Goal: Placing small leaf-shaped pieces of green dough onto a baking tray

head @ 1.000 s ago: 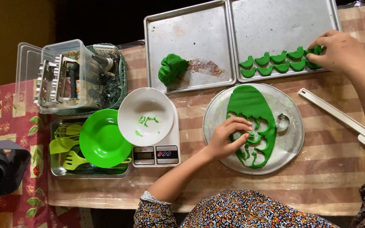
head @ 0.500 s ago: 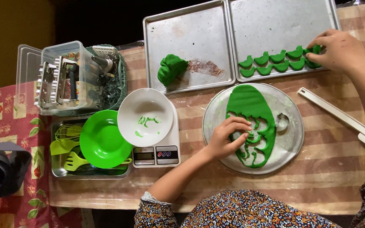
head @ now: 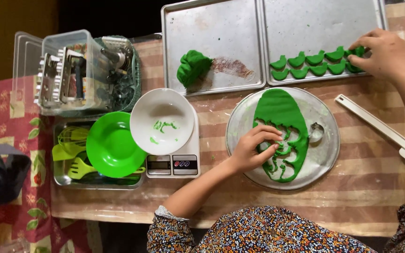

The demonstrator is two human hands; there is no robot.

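The left hand (head: 251, 152) presses curled fingers into soft green dough (head: 282, 112) on a round glass plate (head: 326, 154). At two o'clock, the right hand (head: 387, 54) pinches a dough piece (head: 357, 50) on a dull metal tray (head: 319, 23). A striped counter (head: 362, 206) lies beneath.

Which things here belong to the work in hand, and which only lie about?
In use: left hand, rolled green dough, round plate, metal cutter, right hand, cut pieces, tray.
Lying about: dough lump, scale, white bowl, green plate.
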